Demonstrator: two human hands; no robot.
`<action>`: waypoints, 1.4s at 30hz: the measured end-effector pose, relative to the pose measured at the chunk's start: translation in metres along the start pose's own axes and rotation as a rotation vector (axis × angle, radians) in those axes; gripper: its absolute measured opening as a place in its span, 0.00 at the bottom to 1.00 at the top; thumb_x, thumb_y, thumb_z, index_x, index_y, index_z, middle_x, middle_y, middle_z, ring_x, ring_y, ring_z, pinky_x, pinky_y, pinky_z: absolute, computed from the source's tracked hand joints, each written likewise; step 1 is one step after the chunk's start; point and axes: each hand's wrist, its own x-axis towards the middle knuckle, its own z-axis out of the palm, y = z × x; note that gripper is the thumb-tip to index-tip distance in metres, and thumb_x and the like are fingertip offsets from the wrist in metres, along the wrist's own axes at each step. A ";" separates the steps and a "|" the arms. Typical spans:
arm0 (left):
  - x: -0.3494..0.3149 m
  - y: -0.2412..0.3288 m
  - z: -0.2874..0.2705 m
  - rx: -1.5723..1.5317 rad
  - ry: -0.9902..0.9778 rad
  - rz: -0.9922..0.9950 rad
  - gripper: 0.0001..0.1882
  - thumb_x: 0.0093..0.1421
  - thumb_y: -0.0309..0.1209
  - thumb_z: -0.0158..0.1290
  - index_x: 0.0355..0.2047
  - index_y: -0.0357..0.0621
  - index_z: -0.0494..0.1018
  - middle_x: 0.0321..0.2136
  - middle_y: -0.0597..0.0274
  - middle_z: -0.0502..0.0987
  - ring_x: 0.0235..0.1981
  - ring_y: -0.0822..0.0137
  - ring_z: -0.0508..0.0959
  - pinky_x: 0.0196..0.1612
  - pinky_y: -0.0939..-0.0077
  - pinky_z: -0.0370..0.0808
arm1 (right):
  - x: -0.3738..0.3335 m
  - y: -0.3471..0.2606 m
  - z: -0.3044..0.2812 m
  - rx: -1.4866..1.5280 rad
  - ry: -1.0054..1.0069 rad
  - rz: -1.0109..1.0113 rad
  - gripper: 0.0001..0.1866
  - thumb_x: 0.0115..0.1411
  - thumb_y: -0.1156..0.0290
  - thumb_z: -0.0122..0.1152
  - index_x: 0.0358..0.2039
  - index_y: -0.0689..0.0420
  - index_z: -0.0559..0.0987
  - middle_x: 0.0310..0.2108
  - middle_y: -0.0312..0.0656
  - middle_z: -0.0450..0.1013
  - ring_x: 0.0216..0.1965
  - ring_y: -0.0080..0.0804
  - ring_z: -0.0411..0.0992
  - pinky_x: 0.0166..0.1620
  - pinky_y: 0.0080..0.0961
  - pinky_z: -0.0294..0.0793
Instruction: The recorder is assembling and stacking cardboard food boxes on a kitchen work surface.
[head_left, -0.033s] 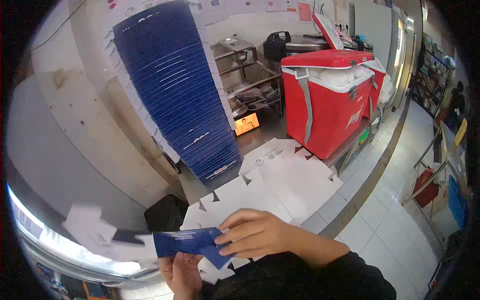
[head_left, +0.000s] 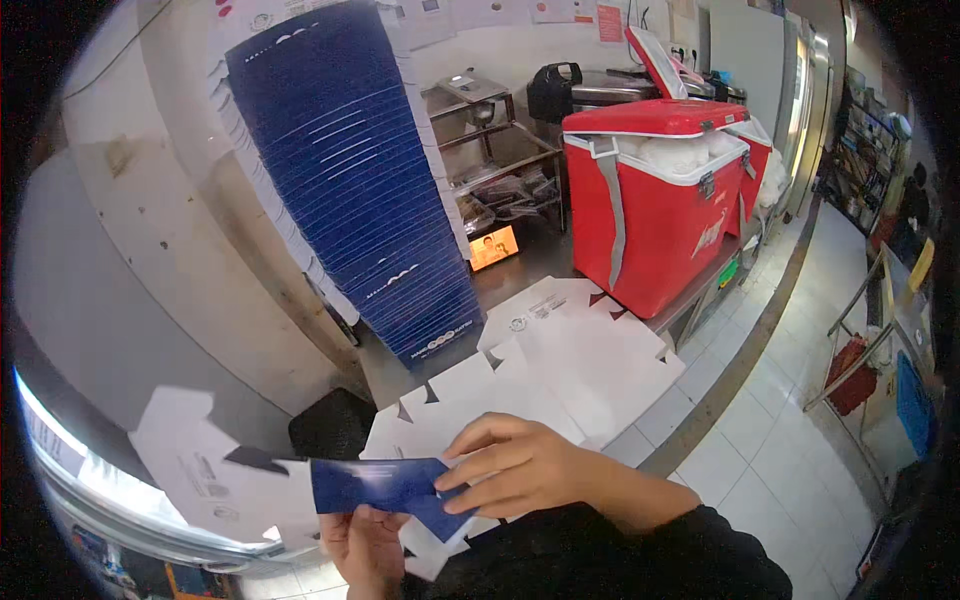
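Observation:
In front of me I hold a cardboard box blank, its blue outer panel (head_left: 375, 484) tilted up and a broad white panel (head_left: 200, 465) reaching out to the left. My left hand (head_left: 366, 550) grips the lower edge of the blue panel, thumb on its face and fingers mostly behind. At the right end, my right hand (head_left: 525, 472) closes its fingers over the corner by a small blue flap. Under and beyond my hands, flat white box blanks (head_left: 610, 370) with notched edges lie on the metal table.
A tall stack of blue boxes (head_left: 340, 150) stands at the back left. A lit phone (head_left: 493, 248) leans before a metal rack (head_left: 500, 150). At the back right is a red cooler (head_left: 660, 215) with its lid ajar over white bags. Tiled floor (head_left: 745, 440) runs along the right.
The white panel at the left has swung out and shows broader and sharper. The blue panel has tilted slightly and shifted a little right; both hands have barely moved.

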 end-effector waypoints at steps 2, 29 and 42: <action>-0.003 -0.001 0.015 0.083 -0.018 0.011 0.25 0.59 0.17 0.51 0.56 0.47 0.64 0.44 0.57 0.73 0.38 0.67 0.77 0.40 0.66 0.80 | -0.004 -0.003 0.003 -0.058 0.016 0.013 0.15 0.47 0.72 0.69 0.39 0.52 0.83 0.46 0.36 0.76 0.49 0.41 0.71 0.51 0.33 0.75; -0.009 0.009 -0.006 1.155 -0.443 -0.082 0.08 0.58 0.20 0.53 0.40 0.35 0.75 0.34 0.57 0.77 0.34 0.67 0.74 0.42 0.77 0.69 | -0.026 -0.001 0.036 -0.018 0.294 0.199 0.22 0.53 0.76 0.63 0.51 0.55 0.78 0.56 0.53 0.67 0.49 0.48 0.72 0.52 0.38 0.73; 0.000 -0.008 0.004 1.262 -0.452 0.137 0.13 0.57 0.22 0.54 0.44 0.37 0.76 0.32 0.48 0.77 0.34 0.51 0.78 0.39 0.64 0.73 | -0.038 0.011 0.037 -0.292 0.286 0.386 0.18 0.51 0.66 0.70 0.43 0.52 0.80 0.61 0.57 0.58 0.61 0.57 0.60 0.60 0.47 0.61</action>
